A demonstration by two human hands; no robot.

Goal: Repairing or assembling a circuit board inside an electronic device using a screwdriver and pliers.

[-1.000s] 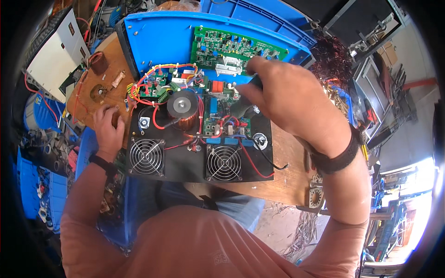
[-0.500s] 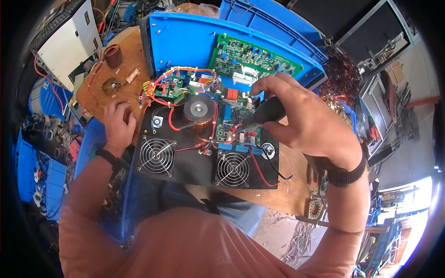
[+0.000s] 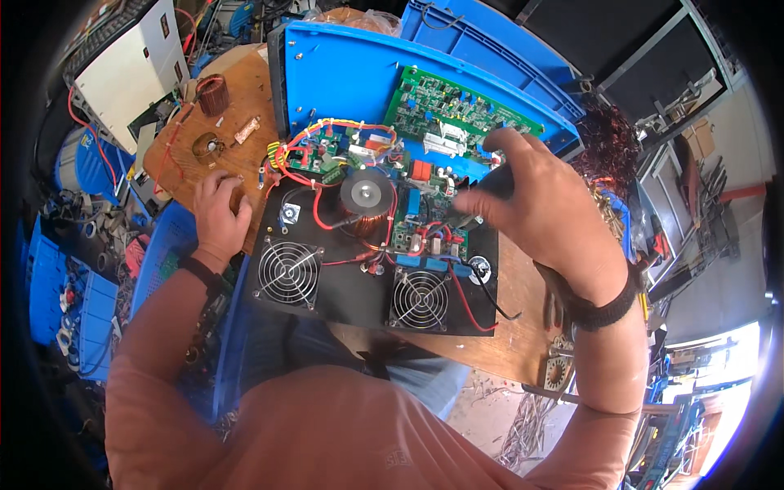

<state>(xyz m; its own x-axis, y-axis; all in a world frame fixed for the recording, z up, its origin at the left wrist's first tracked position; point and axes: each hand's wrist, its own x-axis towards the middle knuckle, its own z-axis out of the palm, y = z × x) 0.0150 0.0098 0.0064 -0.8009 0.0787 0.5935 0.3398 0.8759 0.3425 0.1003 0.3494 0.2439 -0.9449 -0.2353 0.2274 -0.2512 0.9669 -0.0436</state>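
Observation:
My right hand [image 3: 551, 216] is over the right side of an open electronic unit, fingers and thumb curled round a dark, rounded part [image 3: 501, 181]; its kind is unclear. Below it lies a green circuit board [image 3: 408, 237] with blue and red components. Left of that board stands a copper-wound coil [image 3: 365, 196] with a grey disc on top. My left hand [image 3: 220, 212] rests at the wooden tabletop's edge, fingers bent and somewhat apart, holding nothing visible. The unit's black panel [image 3: 347, 294] carries a left fan [image 3: 288, 273] and a right fan [image 3: 419, 300].
A blue cover [image 3: 343, 73] with a large green board [image 3: 449, 106] leans behind the unit. Another coil [image 3: 213, 94] and a ring [image 3: 207, 148] sit on the wooden tabletop [image 3: 184, 171]. Pliers [image 3: 554, 314] lie at the right. A blue crate [image 3: 159, 261] stands below my left hand.
My right hand has moved up and slightly away from me, and its thumb has shifted up along the dark part. The view has shifted a little; my left hand stays at the tabletop.

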